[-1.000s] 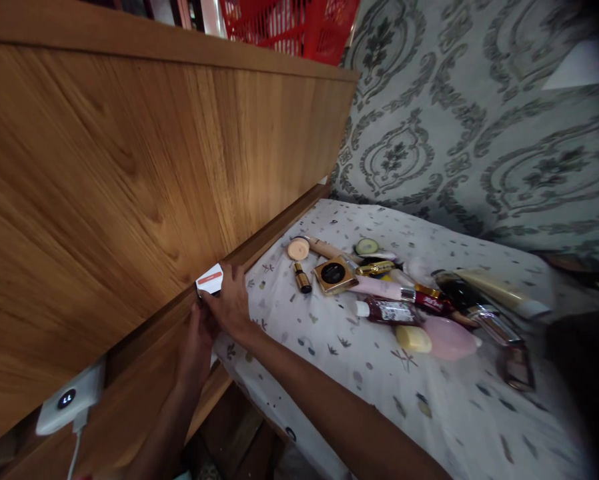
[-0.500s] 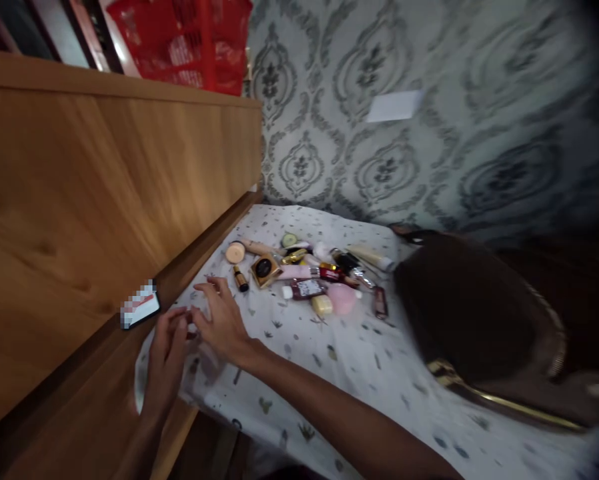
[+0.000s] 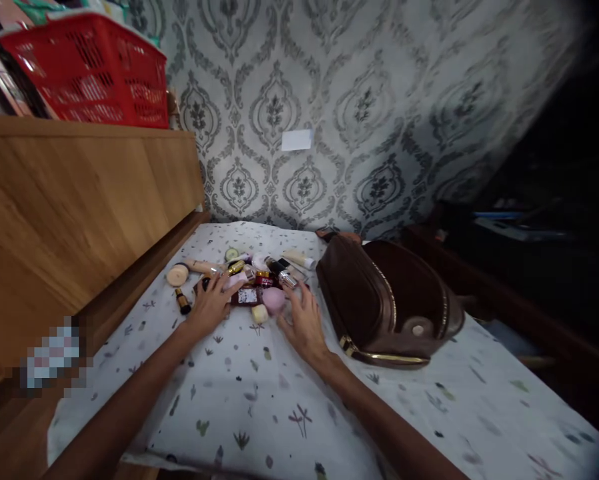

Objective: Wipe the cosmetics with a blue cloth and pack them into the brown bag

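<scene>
Several cosmetics lie in a loose pile on a white patterned cloth (image 3: 249, 373). My left hand (image 3: 212, 307) rests at the pile's left part, fingers spread over a dark bottle with a white label (image 3: 247, 297). At the right edge, my right hand (image 3: 304, 320) has its fingers apart, beside a pink sponge (image 3: 273, 300) and near a silver-capped tube (image 3: 287, 278). A small yellow item (image 3: 259, 314) sits in front of the sponge. On the left are a round peach compact (image 3: 177, 275) and a small black-and-gold bottle (image 3: 182, 301).
A brown bag (image 3: 354, 300) with gold zips stands open right of the pile. The wooden cabinet (image 3: 89, 200) at left carries a red basket (image 3: 94, 73). A patterned wall (image 3: 329, 87) rises behind; a pixelated phone-like item (image 3: 53, 357) lies at lower left.
Both hands have moved from the table's left edge to the pile and are now apart from each other. The view has turned right, showing more of the bag.
</scene>
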`<move>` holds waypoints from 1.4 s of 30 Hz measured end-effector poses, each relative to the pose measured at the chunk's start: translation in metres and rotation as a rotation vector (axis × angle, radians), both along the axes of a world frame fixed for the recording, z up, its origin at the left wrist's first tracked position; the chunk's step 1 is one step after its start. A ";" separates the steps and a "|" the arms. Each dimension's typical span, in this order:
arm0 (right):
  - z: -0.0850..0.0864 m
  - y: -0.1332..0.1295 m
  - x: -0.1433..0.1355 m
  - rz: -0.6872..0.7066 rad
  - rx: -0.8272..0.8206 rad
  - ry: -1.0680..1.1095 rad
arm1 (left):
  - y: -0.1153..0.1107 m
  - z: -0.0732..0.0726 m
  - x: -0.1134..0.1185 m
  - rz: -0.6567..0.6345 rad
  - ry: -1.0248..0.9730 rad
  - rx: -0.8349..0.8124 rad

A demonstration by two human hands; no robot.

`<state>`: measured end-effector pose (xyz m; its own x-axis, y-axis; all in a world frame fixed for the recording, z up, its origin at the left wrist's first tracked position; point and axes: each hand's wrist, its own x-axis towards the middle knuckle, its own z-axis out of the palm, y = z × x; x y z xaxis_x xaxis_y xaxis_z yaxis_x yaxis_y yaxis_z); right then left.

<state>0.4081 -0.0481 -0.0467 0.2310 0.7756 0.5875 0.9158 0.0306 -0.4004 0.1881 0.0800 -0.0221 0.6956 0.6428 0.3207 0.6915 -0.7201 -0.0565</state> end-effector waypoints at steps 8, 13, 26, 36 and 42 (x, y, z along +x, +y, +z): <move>-0.004 0.035 0.013 0.043 0.039 0.131 | 0.041 0.002 0.009 0.064 0.035 0.062; -0.019 0.046 0.013 0.103 0.112 0.189 | 0.064 0.007 0.012 0.171 0.027 0.098; -0.020 0.039 0.010 0.116 0.107 0.221 | 0.133 0.021 0.028 0.405 -0.028 0.017; -0.017 0.038 0.009 0.141 0.132 0.285 | 0.132 0.030 0.023 0.481 -0.177 0.028; -0.021 0.041 0.010 0.099 0.201 0.399 | 0.045 0.031 0.047 0.026 -0.197 0.010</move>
